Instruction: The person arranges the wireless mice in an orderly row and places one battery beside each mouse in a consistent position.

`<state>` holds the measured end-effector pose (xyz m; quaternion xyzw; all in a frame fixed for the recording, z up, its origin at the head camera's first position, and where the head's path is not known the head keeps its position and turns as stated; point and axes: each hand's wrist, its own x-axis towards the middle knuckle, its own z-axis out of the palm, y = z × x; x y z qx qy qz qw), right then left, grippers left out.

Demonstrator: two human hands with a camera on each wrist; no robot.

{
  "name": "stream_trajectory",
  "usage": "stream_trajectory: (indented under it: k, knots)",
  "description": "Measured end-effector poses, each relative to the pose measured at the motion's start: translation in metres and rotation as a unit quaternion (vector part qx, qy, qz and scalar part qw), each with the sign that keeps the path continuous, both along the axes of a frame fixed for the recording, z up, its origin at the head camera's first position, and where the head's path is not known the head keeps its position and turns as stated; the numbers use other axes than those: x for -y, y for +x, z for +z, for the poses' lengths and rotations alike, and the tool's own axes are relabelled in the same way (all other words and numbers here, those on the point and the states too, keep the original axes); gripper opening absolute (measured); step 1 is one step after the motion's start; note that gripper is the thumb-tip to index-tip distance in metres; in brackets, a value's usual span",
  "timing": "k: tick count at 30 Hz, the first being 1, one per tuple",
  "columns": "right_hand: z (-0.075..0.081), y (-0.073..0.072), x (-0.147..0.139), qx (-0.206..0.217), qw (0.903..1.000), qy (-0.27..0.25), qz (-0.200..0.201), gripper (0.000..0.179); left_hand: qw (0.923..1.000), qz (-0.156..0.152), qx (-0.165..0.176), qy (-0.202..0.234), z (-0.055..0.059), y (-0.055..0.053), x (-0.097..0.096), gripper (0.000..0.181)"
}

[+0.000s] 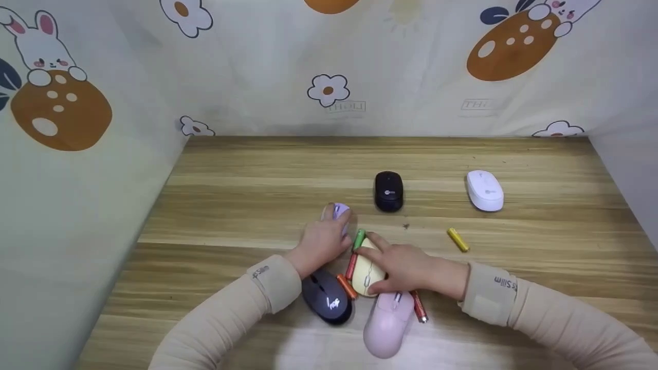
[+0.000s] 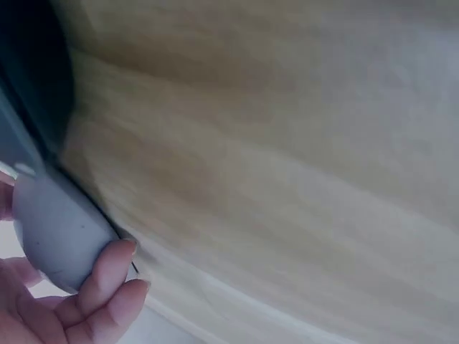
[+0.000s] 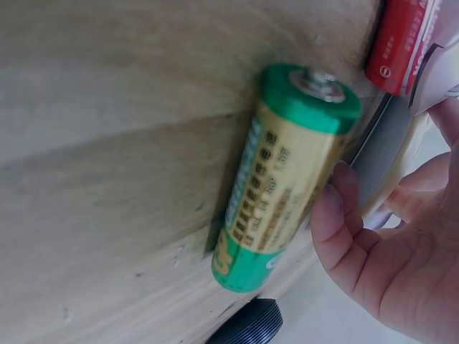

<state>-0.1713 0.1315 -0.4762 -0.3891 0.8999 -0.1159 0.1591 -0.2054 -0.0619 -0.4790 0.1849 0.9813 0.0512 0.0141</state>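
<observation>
My left hand [image 1: 321, 241] grips a small lavender computer mouse [image 1: 340, 211], mostly covered by the fingers. In the left wrist view, fingertips curl against the side of that mouse [image 2: 61, 229]. My right hand [image 1: 403, 264] holds a pale yellow mouse [image 1: 364, 270] from its right side, with the thumb low and the other fingers over its far part. Beside the yellow mouse lie a green battery [image 1: 359, 239], a red battery [image 1: 351, 266] and an orange battery [image 1: 346, 287]. A green-and-gold battery [image 3: 283, 179] lies near the fingers in the right wrist view.
A dark grey mouse [image 1: 327, 298] lies below my left wrist, and a pink mouse [image 1: 388, 326] stands nearest me with another red battery [image 1: 419, 307] beside it. Farther back are a black mouse [image 1: 389, 191], a white mouse [image 1: 485, 190] and a yellow battery [image 1: 458, 240].
</observation>
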Motion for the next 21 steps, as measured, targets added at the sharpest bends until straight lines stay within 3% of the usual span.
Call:
stream_trajectory:
  k: [9, 15, 21]
  knots:
    - [0.001, 0.000, 0.001, 0.003, 1.0000, 0.006, -0.001, 0.080, 0.9982, 0.040, -0.044, 0.005, -0.002, -0.034, 0.020, 0.044]
    - [0.001, 0.000, 0.001, 0.008, 0.9999, 0.011, -0.006, 0.080, 0.9958, 0.088, -0.025, -0.007, -0.004, -0.055, 0.033, 0.047]
    - [0.002, 0.001, 0.002, 0.016, 0.9997, 0.011, -0.012, 0.080, 0.9929, 0.119, -0.003, -0.008, -0.003, -0.068, 0.038, 0.047]
